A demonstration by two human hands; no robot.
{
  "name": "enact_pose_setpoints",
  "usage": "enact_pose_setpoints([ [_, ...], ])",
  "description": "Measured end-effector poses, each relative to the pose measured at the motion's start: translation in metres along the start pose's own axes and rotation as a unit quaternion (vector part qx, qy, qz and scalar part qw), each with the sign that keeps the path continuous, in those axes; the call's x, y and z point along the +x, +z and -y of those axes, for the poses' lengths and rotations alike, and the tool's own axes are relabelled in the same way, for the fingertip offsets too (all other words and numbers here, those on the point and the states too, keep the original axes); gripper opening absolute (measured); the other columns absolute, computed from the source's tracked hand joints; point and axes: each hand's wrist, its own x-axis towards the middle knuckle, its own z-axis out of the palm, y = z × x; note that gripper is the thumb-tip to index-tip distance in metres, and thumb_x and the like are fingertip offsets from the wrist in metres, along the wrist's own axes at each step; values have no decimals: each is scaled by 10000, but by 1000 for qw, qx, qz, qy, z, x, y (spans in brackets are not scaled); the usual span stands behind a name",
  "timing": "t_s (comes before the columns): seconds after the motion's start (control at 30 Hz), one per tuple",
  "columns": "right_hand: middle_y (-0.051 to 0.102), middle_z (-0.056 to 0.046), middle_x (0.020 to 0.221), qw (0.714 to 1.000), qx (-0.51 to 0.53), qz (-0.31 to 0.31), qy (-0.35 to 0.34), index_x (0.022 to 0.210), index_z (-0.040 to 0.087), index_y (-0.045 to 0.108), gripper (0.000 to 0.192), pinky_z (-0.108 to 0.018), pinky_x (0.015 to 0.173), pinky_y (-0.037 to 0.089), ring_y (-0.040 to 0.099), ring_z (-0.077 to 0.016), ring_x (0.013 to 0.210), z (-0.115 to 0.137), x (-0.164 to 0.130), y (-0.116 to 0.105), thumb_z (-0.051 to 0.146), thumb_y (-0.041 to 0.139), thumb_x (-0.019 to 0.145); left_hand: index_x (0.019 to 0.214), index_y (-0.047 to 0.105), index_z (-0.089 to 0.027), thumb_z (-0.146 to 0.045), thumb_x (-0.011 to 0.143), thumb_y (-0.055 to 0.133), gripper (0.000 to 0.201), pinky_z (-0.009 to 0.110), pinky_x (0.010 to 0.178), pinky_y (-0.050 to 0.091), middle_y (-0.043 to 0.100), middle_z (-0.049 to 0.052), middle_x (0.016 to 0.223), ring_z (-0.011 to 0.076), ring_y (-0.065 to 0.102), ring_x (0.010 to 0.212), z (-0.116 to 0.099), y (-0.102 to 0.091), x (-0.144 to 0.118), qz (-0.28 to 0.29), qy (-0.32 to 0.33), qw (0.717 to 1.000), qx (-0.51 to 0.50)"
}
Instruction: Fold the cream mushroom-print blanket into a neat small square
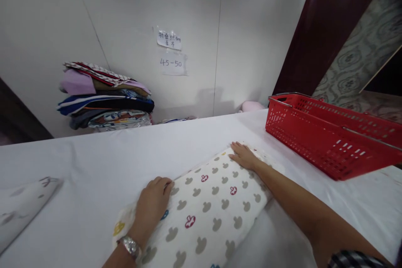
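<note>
Pressing: left hand (152, 205) and right hand (244, 155), both flat and open, gripping nothing
Item: folded mushroom-print cloth (207, 205), near centre of white table (125, 159)
Progress: looks folded; not in stack
Right: red basket (329, 138)
Far left: stack of folded clothes (105, 96)

Single head view, close above white table (94, 163), facing forward-down toward wall (125, 8).

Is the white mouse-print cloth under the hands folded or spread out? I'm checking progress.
Folded: the white mouse-print cloth lies as a thick compact rectangle on the white table, left hand and right hand pressing its far edge.
</note>
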Motion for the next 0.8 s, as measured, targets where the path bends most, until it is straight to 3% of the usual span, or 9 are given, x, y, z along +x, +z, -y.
enact_pose_setpoints([
  [0.17,300,-140,1449,1000,-13,-4,-20,1372,165,362,617,-484,1065,221,217,-271,1353,-14,5,-1,546,320,888,827,627,-208,-339,864,364,296,342,773,412,628,41,878,205,566,856,0,-1,0,1,-2,1000,-5],
  [0.27,308,-115,1451,998,-35,-27,45,1373,203,357,608,-503,1059,218,231,-275,1348,-26,2,-4,561,312,883,830,627,-211,-346,868,358,303,337,770,408,627,41,885,203,561,860,0,-1,-1,-2,1,1000,-8],
  [0.33,267,-93,1472,995,-44,-10,89,1392,205,323,624,-498,1065,203,203,-264,1357,-33,2,-5,568,290,884,839,629,-207,-350,869,353,313,329,775,404,628,45,891,200,557,868,0,-1,-1,0,-2,1000,-8],
  [0.47,208,-72,1494,993,-33,37,103,1417,172,273,678,-420,1086,189,159,-231,1372,-35,5,-9,582,284,877,838,632,-202,-349,867,347,322,317,786,395,627,47,892,196,554,875,0,1,0,8,-12,1000,0],
  [0.57,202,-63,1496,993,4,29,117,1424,165,260,664,-358,1103,167,155,-209,1374,-32,3,-16,554,286,887,843,634,-204,-345,864,352,316,314,791,393,625,46,901,202,551,892,0,2,1,5,-8,1000,6],
  [0.67,219,-68,1490,984,30,-31,173,1417,143,278,629,-327,1107,172,176,-203,1370,-36,-15,-21,503,275,902,844,637,-203,-332,862,362,304,305,781,391,625,47,894,199,554,884,0,2,1,4,-10,1000,14],
  [0.8,414,-82,1394,971,30,-67,230,1367,156,380,607,-338,1058,283,383,-233,1275,-52,-69,-19,505,356,871,845,635,-202,-324,869,365,297,293,770,384,627,48,893,193,553,881,-2,1,0,5,-10,1000,23],
])
